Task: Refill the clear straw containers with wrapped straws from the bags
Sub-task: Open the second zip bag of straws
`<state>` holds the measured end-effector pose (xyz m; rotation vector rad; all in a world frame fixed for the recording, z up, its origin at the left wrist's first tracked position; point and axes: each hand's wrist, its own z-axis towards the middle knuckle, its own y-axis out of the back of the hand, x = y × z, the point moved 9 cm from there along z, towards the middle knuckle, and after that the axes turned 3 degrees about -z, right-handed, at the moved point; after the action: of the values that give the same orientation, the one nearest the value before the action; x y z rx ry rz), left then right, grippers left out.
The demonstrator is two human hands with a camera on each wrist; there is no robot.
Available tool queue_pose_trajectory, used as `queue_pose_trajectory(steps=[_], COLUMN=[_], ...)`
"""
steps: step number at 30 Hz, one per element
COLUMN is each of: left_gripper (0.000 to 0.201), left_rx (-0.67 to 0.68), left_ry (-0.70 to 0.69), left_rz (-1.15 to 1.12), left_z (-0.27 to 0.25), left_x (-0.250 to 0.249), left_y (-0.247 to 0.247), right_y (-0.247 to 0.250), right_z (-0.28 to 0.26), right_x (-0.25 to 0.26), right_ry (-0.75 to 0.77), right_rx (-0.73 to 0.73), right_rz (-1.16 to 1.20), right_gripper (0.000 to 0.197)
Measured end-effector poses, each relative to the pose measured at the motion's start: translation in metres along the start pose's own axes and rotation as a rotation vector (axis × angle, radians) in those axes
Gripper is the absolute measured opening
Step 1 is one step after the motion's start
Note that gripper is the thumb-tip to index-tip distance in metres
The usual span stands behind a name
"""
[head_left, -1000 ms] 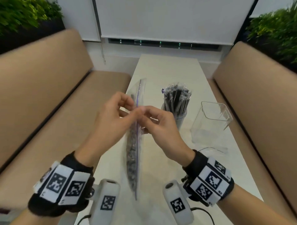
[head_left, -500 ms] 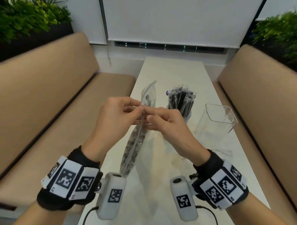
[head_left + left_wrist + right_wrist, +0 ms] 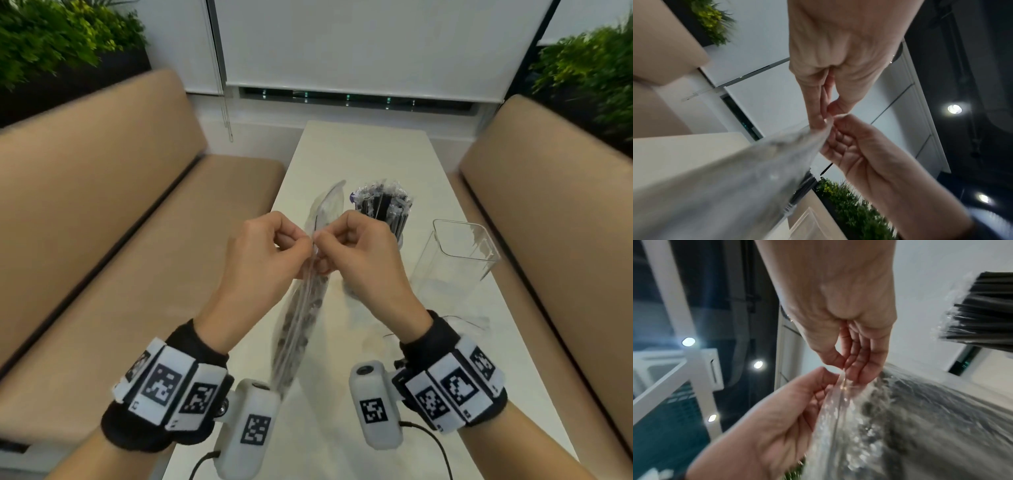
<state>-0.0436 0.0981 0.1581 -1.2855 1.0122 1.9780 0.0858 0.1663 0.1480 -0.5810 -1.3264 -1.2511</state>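
bag [image 3: 301, 308] contents: dark, blurred, cannot tell what they are
bag lower end: hidden behind left wrist camera [image 3: 251, 431]
full container [image 3: 399, 236]: mostly hidden behind right hand [image 3: 356, 260]
bag opening at the pinch: open or sealed, unclear

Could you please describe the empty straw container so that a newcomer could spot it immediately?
On the long white table between the two tan benches, look toward its right edge. The empty clear container stands there, right of the container packed with black wrapped straws; it alone holds nothing.
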Motion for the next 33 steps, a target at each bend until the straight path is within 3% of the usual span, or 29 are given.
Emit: queue_pose_trajectory(steps=[3,6,10,15,18,20,24,27,31,33], left_gripper=[0.006,0.015,0.029,0.041,0.043,0.045,0.043,0.057,0.097,0.097], left_rx=[-0.137,-0.101,0.039,0.262,0.164,0.065,0.144,0.174,0.465,0.569], left_ry=[-0.175,-0.312,-0.128,-0.113,-0.245,-0.255,-0.166,-0.016,0.222,0.214], left_rz=[0.197,0.324,0.324,0.405,0.567,0.673,0.767,0.576,-0.086,-0.152], left_z=[0.000,0.004,0.011,0.011,0.014,0.020,0.023,0.025,0.009,0.003], left_x=[-0.013,-0.023,0.000,0.009,0.000,0.002,0.019,0.027,0.040,0.042], left_y=[0.014,0.017,-0.002,-0.035,-0.019,0.014,0.045,0.050,0.014,0.001], right_y=[0.016,0.032,0.035,0.008,0.027,0.059,0.087,0.080,0.062,0.054], right_z=[-0.007,-0.008,-0.004,0.010,0.013,0.011,0.000,-0.006,-0.013,-0.019], right_x=[0.009,0.005,0.004,-0.015,-0.030,-0.037,-0.044,-0.050,-0.061,-0.063], right_ry=[0.089,0.070,0.067,-0.005,-0.037,-0.061,-0.138,-0.244,-0.356,-0.382], right_rx=[-0.142,-0.197,-0.208,-0.071,-0.064,-0.115,-0.072,-0.014,0.089,0.105], right_rz=[-0.212,-0.233,-0.251,-0.351,-0.404,-0.455,-0.433,-0.169,0.076,0.243], right_gripper=[0.013,0.017,0.018,0.024,0.017,0.011,0.010,0.007,0.030,0.034])
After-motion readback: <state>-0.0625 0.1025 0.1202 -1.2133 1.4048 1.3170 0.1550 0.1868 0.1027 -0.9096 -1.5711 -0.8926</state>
